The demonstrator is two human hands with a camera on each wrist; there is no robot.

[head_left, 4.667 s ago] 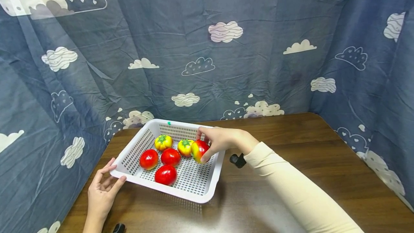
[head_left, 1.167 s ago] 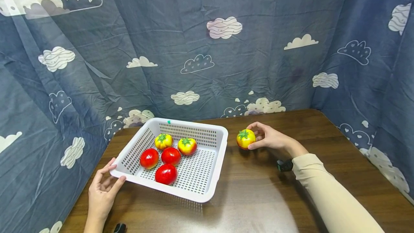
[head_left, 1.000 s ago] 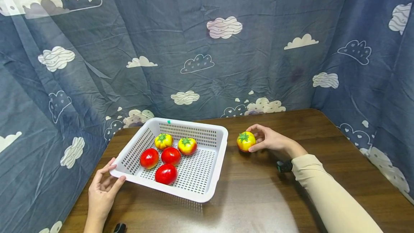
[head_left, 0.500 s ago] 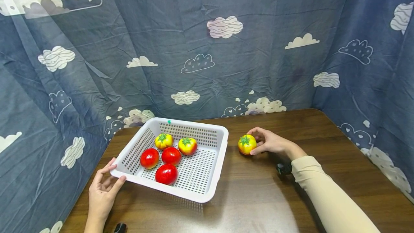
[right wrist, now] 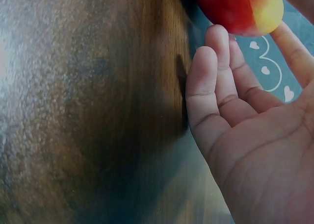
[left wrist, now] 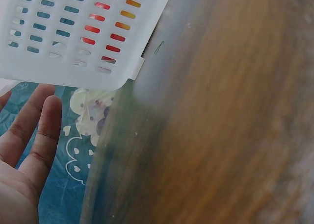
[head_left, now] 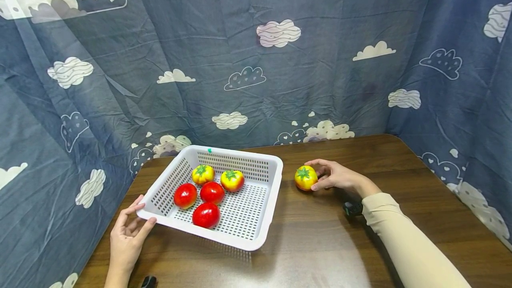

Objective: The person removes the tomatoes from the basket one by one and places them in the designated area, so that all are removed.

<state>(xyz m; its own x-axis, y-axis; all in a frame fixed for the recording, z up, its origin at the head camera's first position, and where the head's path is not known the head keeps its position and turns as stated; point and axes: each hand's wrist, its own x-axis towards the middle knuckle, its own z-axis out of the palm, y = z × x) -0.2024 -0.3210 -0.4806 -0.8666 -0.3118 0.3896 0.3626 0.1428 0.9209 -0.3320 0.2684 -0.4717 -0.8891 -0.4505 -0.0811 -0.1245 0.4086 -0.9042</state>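
My left hand [head_left: 127,239] holds the near left corner of a white perforated plastic basket [head_left: 240,217], its thumb and fingertips at the rim. Inside the basket lie several toy tomatoes: a yellow one [head_left: 203,174] and a yellow-red one [head_left: 232,181] with green leafy tops, and red ones [head_left: 206,215] with their tops hidden. Right of the basket, my right hand [head_left: 338,176] grips a yellow-red toy tomato [head_left: 306,178], leafy top up, between thumb and fingers, low at the table. The right wrist view catches its red and yellow side above curved fingers [right wrist: 202,72].
A brown wooden table [head_left: 304,243] bears the basket. Blue curtains [head_left: 320,79] with cloud prints hang behind and along both sides. Black wrist devices show by the left wrist [head_left: 149,282] and the right wrist [head_left: 353,209].
My right hand has carried a tomato out of the basket to the table on the right, then shifted it slightly nearer. My left hand and the basket stay in place.
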